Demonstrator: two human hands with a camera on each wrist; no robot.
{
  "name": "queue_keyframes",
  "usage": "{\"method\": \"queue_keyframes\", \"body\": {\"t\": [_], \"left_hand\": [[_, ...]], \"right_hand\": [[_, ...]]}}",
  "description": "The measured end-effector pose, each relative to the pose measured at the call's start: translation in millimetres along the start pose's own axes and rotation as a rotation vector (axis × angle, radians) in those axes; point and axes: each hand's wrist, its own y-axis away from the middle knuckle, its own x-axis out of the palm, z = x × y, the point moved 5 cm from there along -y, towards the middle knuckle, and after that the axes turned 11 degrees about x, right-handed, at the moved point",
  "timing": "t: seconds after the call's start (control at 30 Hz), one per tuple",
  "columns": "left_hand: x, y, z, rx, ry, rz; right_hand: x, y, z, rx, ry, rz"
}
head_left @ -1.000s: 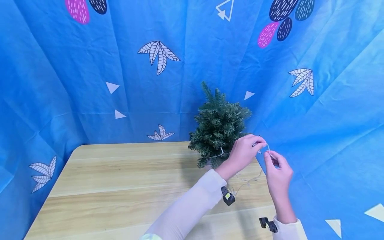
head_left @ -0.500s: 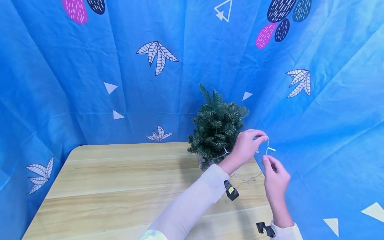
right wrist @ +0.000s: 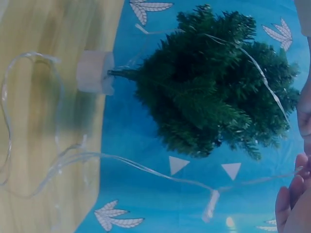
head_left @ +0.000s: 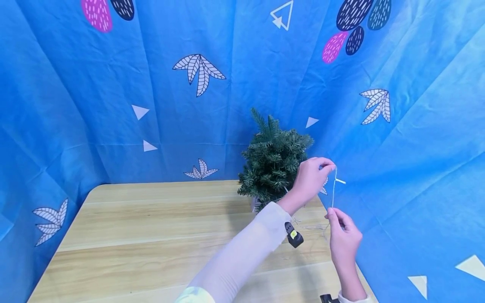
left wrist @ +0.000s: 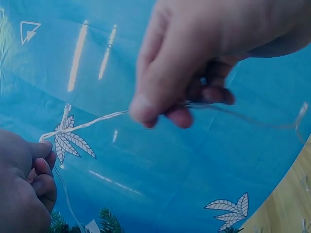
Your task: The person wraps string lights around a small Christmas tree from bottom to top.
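In the head view, a thin clear string of fairy lights (head_left: 334, 194) runs taut between both hands beside a small artificial Christmas tree (head_left: 274, 158). My left hand (head_left: 310, 179) pinches it at the tree's right, just above one small bulb (head_left: 340, 181). Lower down, my right hand (head_left: 345, 237) pinches the wire between thumb and fingertips. The left wrist view shows my left hand (left wrist: 24, 179) at the left edge and my right hand (left wrist: 180, 63) larger and blurred. In the right wrist view, wire crosses the tree (right wrist: 209, 87), and another bulb (right wrist: 209, 206) hangs beyond the right fingers.
More wire (right wrist: 8, 121) lies in loose loops on the wooden table (head_left: 151, 235). The tree stands in a pale pot (right wrist: 95, 72) near the table's back right. Blue patterned cloth (head_left: 189, 126) hangs behind and on both sides.
My right hand has moved down, away from my left hand, so a longer stretch of wire with one bulb shows between them. My left hand has risen slightly, still pinching the wire.
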Motion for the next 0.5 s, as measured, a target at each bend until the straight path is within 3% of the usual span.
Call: {"method": "queue_keyframes", "body": {"t": [0.2, 0.5], "left_hand": [[-1.8, -1.2, 1.3, -0.014, 0.027, -0.011], [-3.1, -5.0, 2.1, -0.029, 0.057, -0.022]], "right_hand": [[-3, 14, -15, 0.035, 0.017, 0.004], [-7, 28, -27, 0.019, 0.051, -0.017]]}}
